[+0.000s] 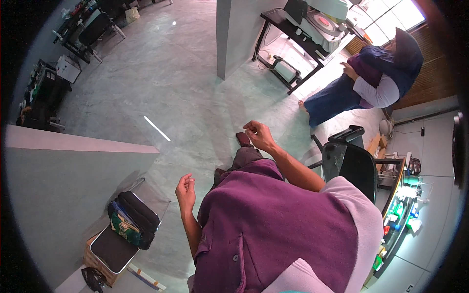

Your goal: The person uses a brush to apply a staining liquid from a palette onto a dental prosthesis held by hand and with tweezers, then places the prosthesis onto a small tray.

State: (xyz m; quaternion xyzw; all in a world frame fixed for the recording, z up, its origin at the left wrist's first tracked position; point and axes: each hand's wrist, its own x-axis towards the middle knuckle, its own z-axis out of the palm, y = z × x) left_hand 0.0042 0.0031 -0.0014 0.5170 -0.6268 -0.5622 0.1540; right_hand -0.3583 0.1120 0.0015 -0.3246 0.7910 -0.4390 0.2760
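Observation:
Both arms reach out before my purple top, with grey floor below them. My left hand (185,194) hangs beside my body with its fingers loosely bent, and I see nothing in it. Further ahead, my right hand (260,136) is held out with softly curled fingers and thumb a little apart, also holding nothing that I can see. Neither hand touches any object. Nearest to the right hand, below it in the view, is my dark red shoe (243,139). A black chair (350,163) stands to the right of my right forearm.
A wall end (88,171) juts in at left, by a chair (115,249) carrying black bags (139,210). Ahead rises a grey pillar (224,44). A person (364,83) in dark blue stands right, near a black table (298,39) bearing a machine. A cluttered workbench (394,193) lines the right.

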